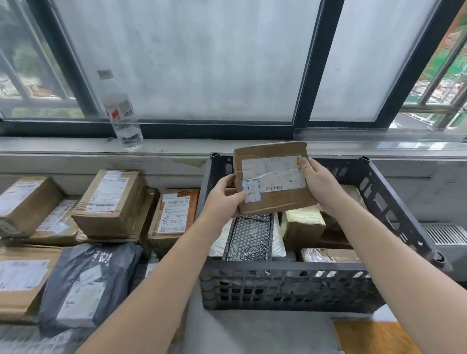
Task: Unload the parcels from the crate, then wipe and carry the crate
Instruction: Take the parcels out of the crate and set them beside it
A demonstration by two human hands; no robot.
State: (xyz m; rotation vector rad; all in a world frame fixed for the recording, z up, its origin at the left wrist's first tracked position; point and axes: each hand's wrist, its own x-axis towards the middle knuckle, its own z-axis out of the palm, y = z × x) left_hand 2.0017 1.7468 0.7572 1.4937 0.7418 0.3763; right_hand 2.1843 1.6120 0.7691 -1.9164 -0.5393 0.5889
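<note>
A flat brown cardboard parcel (274, 177) with a white shipping label is held up above the dark grey slatted crate (285, 279). My left hand (224, 196) grips its lower left edge, thumb on a small blue-bordered sticker. My right hand (318, 183) grips its right edge. Inside the crate lie a black bubble-wrap mailer (249, 237), a white mailer, a taped yellowish box (301, 224) and a foil-wrapped parcel (329, 254).
Several unloaded parcels lie left of the crate: brown boxes (109, 201), an orange-printed box (175, 214), a grey plastic mailer (84, 285). A clear water bottle (121, 114) stands on the window ledge. A floor vent (447, 234) sits at the right.
</note>
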